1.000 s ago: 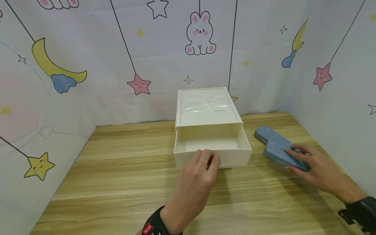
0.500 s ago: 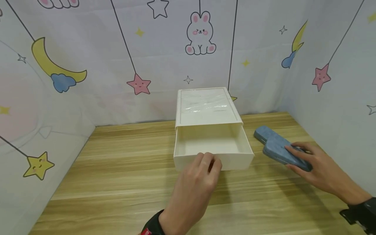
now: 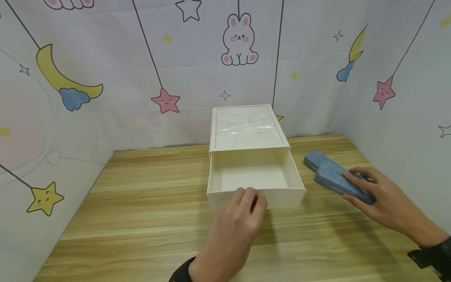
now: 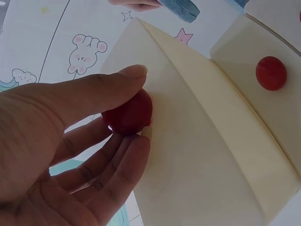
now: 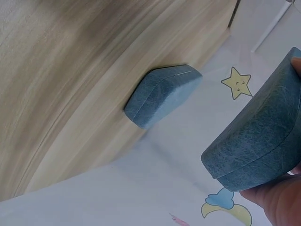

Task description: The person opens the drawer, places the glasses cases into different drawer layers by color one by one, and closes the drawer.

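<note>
While the left hand (image 3: 232, 231) pinches the red knob (image 4: 129, 113) on the front of the white drawer (image 3: 282, 199), the right hand (image 3: 389, 203) grips a blue case (image 3: 338, 179) by its near end, with the thumb low on one side and the fingers on top. The white drawer sticks out of its white box (image 3: 250, 127), and its open top faces up. From the right hand, the drawer is over to the left. The blue case sits between them, a little apart from the drawer. Its long way runs on a slant, from the right hand to the back and left, so its far end points toward the box. The left hand is nearer the drawer. Just past that far end, a second case (image 3: 312, 158) lies on the table (image 3: 141, 227). I cannot tell if the two cases touch.
</note>
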### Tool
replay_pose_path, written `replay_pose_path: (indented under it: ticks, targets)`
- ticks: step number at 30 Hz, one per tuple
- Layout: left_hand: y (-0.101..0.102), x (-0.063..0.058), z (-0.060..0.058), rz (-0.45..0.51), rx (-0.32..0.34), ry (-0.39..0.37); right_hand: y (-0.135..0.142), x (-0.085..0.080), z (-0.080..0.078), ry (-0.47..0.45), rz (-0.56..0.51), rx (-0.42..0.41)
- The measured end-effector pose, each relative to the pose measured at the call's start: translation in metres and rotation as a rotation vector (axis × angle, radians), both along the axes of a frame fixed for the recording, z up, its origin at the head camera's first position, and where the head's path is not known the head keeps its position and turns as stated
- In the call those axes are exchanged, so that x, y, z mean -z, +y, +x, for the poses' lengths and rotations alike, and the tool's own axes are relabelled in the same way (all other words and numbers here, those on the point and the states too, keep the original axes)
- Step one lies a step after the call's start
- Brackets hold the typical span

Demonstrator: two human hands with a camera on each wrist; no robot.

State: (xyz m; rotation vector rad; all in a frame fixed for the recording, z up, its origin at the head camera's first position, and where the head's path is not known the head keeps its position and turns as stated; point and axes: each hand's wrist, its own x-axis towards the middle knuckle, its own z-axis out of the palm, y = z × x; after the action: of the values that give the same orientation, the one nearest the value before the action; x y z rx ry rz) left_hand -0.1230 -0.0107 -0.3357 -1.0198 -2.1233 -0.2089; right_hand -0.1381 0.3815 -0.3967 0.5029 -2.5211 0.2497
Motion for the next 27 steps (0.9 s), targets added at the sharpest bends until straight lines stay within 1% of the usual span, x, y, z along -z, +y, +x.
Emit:
replay_pose_path:
  ticks: [8, 14, 22, 27]
  targets:
    - [-0.002, -0.002, 0.005, -0.020, -0.006, 0.007, -0.003, -0.002, 0.001, -0.004, -0.009, 0.000]
    - [-0.002, -0.002, 0.009, -0.044, 0.006, 0.007, -0.004, -0.003, 0.002, -0.004, -0.014, 0.005]
    - [-0.001, -0.002, 0.014, -0.019, 0.014, 0.049, -0.005, -0.004, 0.003, -0.001, -0.023, 0.002]
    - [-0.001, -0.003, 0.016, -0.016, 0.006, 0.097, -0.006, -0.007, 0.004, -0.003, -0.029, 0.004]
